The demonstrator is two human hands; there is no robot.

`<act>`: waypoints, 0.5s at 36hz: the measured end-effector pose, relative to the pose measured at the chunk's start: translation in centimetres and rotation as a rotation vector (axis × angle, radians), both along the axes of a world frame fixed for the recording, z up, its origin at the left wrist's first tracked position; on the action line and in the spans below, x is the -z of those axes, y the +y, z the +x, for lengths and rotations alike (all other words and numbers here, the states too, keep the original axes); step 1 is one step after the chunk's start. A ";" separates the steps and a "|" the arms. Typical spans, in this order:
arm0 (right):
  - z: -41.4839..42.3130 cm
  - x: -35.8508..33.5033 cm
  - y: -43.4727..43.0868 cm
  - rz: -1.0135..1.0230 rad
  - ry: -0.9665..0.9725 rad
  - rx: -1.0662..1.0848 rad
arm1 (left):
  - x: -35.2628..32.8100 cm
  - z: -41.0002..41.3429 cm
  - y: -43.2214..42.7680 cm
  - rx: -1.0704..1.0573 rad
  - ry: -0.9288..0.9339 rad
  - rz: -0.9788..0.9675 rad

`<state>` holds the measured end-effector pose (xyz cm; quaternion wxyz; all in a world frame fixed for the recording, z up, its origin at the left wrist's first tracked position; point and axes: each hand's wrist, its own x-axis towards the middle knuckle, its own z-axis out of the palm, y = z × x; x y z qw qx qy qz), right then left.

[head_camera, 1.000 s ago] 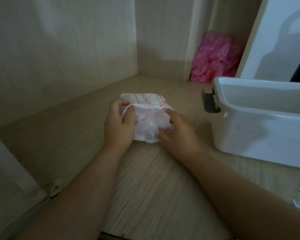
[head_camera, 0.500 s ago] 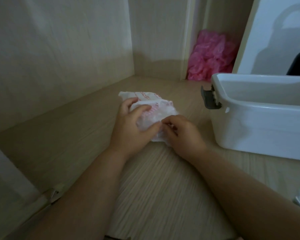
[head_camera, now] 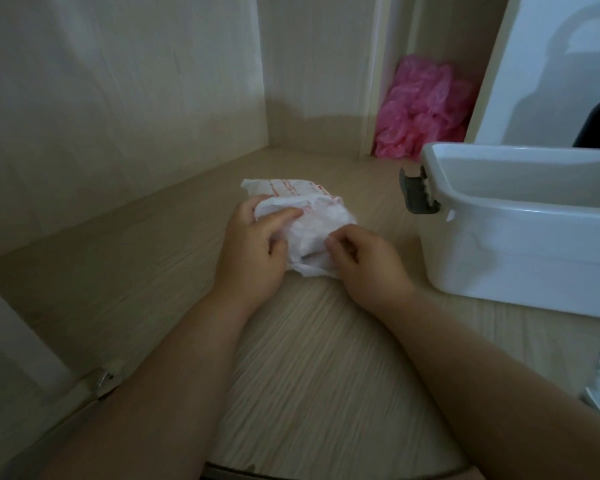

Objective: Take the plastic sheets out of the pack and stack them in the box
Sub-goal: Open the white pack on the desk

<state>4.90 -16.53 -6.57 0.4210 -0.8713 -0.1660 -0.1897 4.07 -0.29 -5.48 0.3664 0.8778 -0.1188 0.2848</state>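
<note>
**A:** Why are both hands working on the pack [head_camera: 284,188] at once?

**B:** It looks like a steady-and-pull arrangement. The left hand [head_camera: 253,247] is curling round the pack's left side with its thumb lying across the top, pinning it to the wood-grain surface [head_camera: 309,341]. The right hand [head_camera: 364,261] is pinching the wrapper's near end with bent fingers, probably working at the opening.

**A:** So where are the plastic sheets [head_camera: 309,237] sitting?

**B:** They're lying inside the wrapper, between the two hands. They're showing only as a pale, crumpled mass through the film, and I can't pick out any single sheet.

**A:** How is the wrapper behaving?

**B:** It's thin and soft. It's wrinkling under the fingers and puckering where the right hand is gripping it. It's white with red print, flatter at the end beyond the left fingertips. I'd judge it slippery, hence the firm hold.

**A:** And the box [head_camera: 520,258]?

**B:** It's standing just to the right of the right hand, apart from it and open-topped. It's rigid, smooth white plastic with rounded corners and a grey latch [head_camera: 417,197] facing the hands. I can't see any sheets in it.

**A:** Anything else?

**B:** A crumpled pink plastic bag [head_camera: 423,109] is sitting well beyond both hands, in the corner.
</note>
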 end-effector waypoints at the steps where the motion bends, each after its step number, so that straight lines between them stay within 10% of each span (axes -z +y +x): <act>1: -0.1 -0.1 -0.1 0.069 0.030 -0.013 | 0.0 0.1 0.1 -0.020 -0.025 0.010; 18: -1.2 -1.1 0.4 0.325 0.050 0.017 | -0.1 -0.4 0.1 -0.165 0.102 0.259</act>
